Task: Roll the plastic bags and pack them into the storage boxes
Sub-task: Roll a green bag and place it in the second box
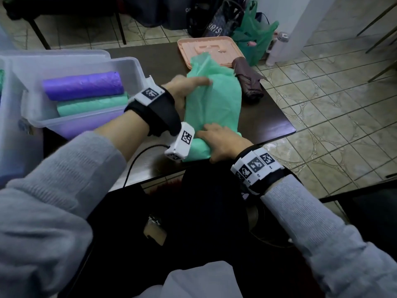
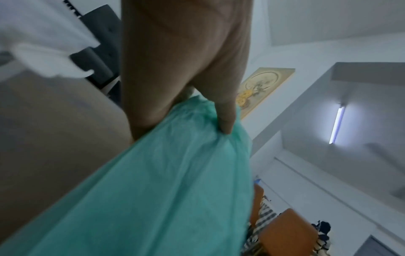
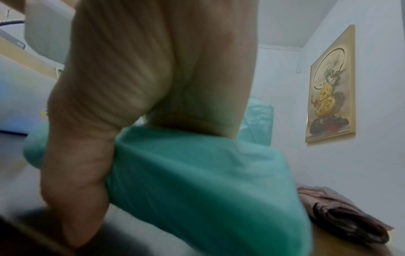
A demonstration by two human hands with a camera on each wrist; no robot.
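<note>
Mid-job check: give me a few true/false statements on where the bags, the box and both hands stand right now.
1. Both hands are on the green bag on the table. True: left hand at its far part, right hand at the near end.
2. The clear storage box holds no rolls. False: a purple roll and a green roll lie inside.
3. A dark brown folded bag lies right of the green bag. True.
4. The pink tray sits inside the box. False: it is on the table's far side.
</note>
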